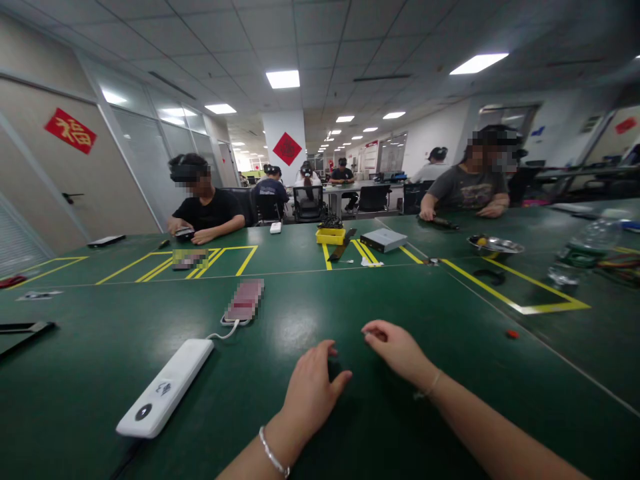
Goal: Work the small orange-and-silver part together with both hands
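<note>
Both of my hands rest on the green table (450, 313) near its front edge. My left hand (311, 390) shows its back, with the fingers curled down onto the table and the thumb out to the right. A small dark shape lies under the fingers, but I cannot make out what it is. My right hand (396, 348) lies just right of it, with the fingertips pinched together and pointing left. Something tiny may sit in the pinch. A silver bracelet is on my left wrist.
A white power bank (165, 388) lies to the left, cabled to a phone (244, 300). Farther off are a yellow tray (330, 235), a grey box (383, 239), a metal bowl (495, 246), a water bottle (585, 250) and a small red piece (511, 334). People sit across the table.
</note>
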`<control>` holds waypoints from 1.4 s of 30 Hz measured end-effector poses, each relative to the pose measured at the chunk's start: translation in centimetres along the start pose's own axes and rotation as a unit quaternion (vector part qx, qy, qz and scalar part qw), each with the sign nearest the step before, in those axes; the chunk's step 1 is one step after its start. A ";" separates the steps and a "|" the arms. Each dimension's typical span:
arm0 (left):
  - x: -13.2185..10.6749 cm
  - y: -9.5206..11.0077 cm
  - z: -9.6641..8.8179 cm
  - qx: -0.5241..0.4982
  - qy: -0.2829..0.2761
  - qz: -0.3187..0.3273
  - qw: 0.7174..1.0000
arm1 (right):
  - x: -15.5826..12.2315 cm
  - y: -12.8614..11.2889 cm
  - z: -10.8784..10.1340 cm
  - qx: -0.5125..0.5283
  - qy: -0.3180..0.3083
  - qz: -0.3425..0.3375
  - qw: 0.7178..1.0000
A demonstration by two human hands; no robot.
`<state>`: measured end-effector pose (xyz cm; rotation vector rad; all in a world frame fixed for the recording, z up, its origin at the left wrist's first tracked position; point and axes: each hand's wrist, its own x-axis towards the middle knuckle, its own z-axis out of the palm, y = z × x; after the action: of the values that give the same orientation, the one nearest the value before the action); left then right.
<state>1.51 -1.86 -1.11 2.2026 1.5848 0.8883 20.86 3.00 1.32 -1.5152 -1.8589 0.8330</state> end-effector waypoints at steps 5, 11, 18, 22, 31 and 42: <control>-0.2 0.6 0.5 -0.027 -0.020 -0.010 0.999 | -2.5 -3.2 5.4 0.132 -0.085 -0.039 0.987; 0.4 0.0 0.0 -0.108 -0.023 -0.038 0.993 | -0.3 -0.2 -1.1 -0.119 0.038 -0.079 0.989; 0.9 -1.1 -0.2 -0.231 -0.011 -0.105 0.967 | 0.5 12.2 -13.4 -0.362 0.224 0.235 0.874; 1.0 -1.1 -0.2 -0.249 -0.011 -0.112 0.962 | -0.4 15.8 -15.8 -0.347 0.150 0.291 0.879; 0.9 -1.0 -0.1 -0.252 -0.007 -0.098 0.963 | 0.0 12.8 -14.7 -0.339 0.161 0.249 0.893; 1.0 -0.5 -0.7 -0.151 -0.014 -0.076 0.986 | 0.5 -1.0 0.5 0.303 -0.099 0.080 0.944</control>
<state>0.93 -0.88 -0.53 1.8536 1.4724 0.9751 19.73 3.27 1.81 -1.2207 -1.4154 1.5169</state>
